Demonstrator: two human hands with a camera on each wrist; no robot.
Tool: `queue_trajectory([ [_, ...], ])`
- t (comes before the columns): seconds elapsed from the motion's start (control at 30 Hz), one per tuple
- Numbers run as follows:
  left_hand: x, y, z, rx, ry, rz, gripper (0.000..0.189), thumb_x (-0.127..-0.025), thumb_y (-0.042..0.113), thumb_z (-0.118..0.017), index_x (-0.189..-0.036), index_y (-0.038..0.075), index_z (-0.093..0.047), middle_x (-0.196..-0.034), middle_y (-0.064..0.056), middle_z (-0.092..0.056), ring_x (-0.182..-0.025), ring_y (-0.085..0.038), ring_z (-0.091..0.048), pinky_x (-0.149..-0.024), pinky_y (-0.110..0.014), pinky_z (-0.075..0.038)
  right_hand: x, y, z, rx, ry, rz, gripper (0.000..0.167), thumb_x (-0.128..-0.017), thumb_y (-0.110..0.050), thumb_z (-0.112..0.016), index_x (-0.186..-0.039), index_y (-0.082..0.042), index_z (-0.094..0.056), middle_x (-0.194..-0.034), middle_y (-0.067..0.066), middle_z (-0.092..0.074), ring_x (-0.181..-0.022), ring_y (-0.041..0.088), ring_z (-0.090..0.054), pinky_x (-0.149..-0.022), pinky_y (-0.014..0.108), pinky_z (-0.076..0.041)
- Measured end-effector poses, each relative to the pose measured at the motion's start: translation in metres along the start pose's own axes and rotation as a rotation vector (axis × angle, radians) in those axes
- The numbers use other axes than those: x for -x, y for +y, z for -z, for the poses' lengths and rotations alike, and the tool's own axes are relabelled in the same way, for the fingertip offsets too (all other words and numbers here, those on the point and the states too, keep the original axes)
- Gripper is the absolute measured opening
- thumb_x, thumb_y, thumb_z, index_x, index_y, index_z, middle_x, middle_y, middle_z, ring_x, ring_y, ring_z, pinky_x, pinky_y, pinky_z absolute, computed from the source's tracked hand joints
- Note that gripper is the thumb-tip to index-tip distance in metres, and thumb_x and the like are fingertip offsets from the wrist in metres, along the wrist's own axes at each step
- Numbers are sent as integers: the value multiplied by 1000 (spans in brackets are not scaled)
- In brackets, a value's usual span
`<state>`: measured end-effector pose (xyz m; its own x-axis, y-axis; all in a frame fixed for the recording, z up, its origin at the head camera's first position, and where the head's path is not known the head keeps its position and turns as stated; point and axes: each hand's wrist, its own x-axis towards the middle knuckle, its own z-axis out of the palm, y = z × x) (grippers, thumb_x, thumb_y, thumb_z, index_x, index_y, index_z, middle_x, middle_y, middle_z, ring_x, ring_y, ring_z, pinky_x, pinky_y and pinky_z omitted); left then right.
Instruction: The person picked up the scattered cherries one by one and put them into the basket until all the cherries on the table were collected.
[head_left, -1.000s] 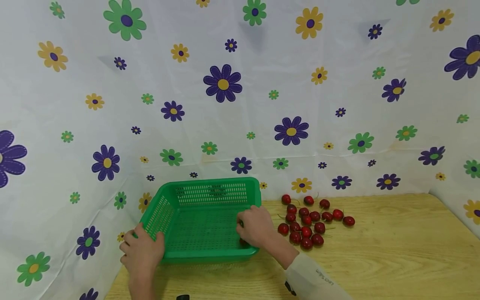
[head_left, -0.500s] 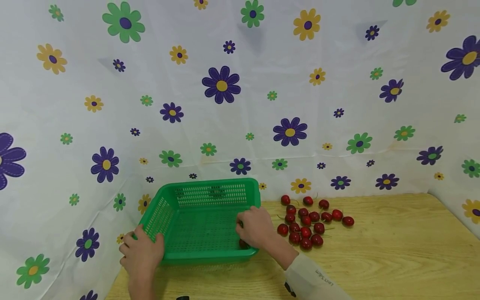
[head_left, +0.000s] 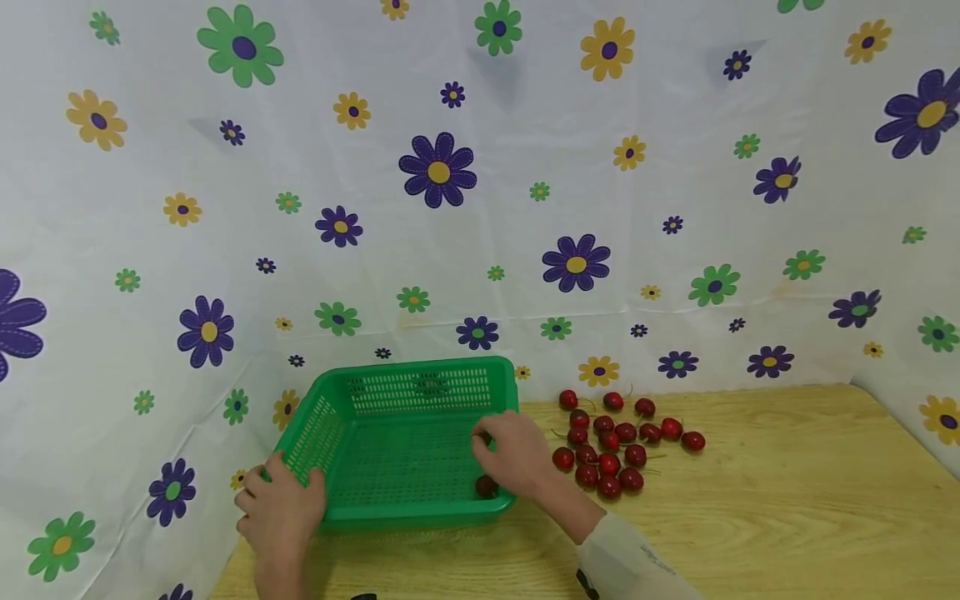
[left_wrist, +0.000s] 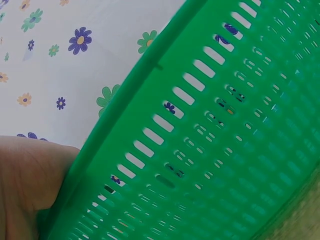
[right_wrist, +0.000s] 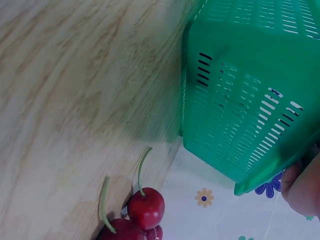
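Observation:
A green plastic basket (head_left: 420, 363) with slotted walls stands on the wooden table, at left of centre in the head view. My left hand (head_left: 281, 504) grips its left rim; in the left wrist view part of that hand (left_wrist: 30, 182) shows beside the rim. My right hand (head_left: 516, 457) is over the basket's right side, fingers loosely bent, with nothing showing between thumb and forefinger. Just below those fingers, a dark red cherry (head_left: 486, 486) lies in the basket's near right corner. Several cherries (head_left: 609, 464), some with stems, lie grouped on the table to the right of the basket.
A white flowered sheet (head_left: 510, 208) hangs behind the table and along its left and right sides. The wooden table top (head_left: 787, 500) extends to the right of the cherries. A small black object (head_left: 364, 597) shows at the bottom edge of the head view.
My right hand's fingers have loosened and lifted slightly, and the cherry in the basket corner shows more fully. The left hand has stayed on the rim. The head view has shifted a little.

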<state>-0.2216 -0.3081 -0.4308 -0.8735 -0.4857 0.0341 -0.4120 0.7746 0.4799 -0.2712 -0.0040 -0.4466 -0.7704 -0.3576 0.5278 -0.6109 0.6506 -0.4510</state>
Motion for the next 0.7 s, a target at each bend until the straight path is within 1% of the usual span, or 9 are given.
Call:
queue_trajectory([
  [0.07, 0, 0, 0, 0, 3, -2, 69, -97, 32, -44, -144, -9, -18, -137, -43, -17, -124, -61, -18, -90, -75, -26, 2, 2, 1, -27, 38, 11, 13, -92, -14, -62, -89, -14, -75, -83, -4, -71, -77, 15, -64, -71, 29, -50],
  [0.17, 0, 0, -1, -1, 6, -3, 68, -96, 32, -43, -144, -10, -18, -137, -43, -18, -124, -61, -18, -90, -76, -26, 6, 5, 3, -64, 88, 22, 11, -91, -12, -64, -87, -14, -74, -83, -5, -70, -79, 14, -63, -71, 28, -51],
  [0.27, 0, -1, 0, -4, 8, -1, 68, -96, 32, -43, -144, -10, -18, -137, -43, -18, -124, -61, -18, -89, -76, -26, 9, 7, 5, -83, 118, 41, 9, -90, -10, -66, -88, -13, -74, -86, -3, -70, -81, 14, -62, -72, 29, -52],
  [0.33, 1, -1, 0, -5, 7, 2, 68, -96, 31, -42, -144, -11, -18, -137, -43, -18, -124, -61, -18, -89, -76, -26, 13, 8, 8, -95, 120, 36, 8, -90, -9, -66, -89, -12, -73, -89, -2, -70, -84, 15, -61, -73, 29, -52],
  [0.4, 1, -1, 0, -4, 9, 0, 68, -96, 31, -42, -144, -11, -18, -137, -43, -18, -124, -61, -18, -89, -76, -26, 16, 9, 11, -106, 111, 14, 7, -90, -8, -67, -91, -12, -73, -94, -1, -68, -89, 16, -60, -74, 30, -52],
  [0.47, 1, -1, 0, -2, 13, -6, 68, -96, 31, -42, -144, -11, -18, -137, -43, -18, -123, -61, -18, -89, -76, -26, 21, 10, 16, -122, 96, -30, 8, -90, -9, -66, -94, -12, -73, -99, 0, -66, -92, 16, -59, -72, 28, -52],
  [0.6, 1, -1, -1, -2, 16, -12, 67, -97, 31, -42, -143, -11, -18, -136, -43, -18, -123, -61, -18, -89, -76, -26, 30, 13, 25, -150, 79, -112, 10, -92, -10, -65, -99, -11, -72, -106, 1, -65, -92, 17, -61, -69, 27, -53],
  [0.7, 1, 0, -1, -2, 17, -13, 67, -97, 31, -43, -143, -11, -18, -136, -43, -18, -123, -61, -18, -89, -76, -26, 37, 17, 32, -147, 88, -154, 12, -93, -10, -65, -102, -10, -72, -108, 3, -65, -96, 20, -62, -76, 32, -55],
])
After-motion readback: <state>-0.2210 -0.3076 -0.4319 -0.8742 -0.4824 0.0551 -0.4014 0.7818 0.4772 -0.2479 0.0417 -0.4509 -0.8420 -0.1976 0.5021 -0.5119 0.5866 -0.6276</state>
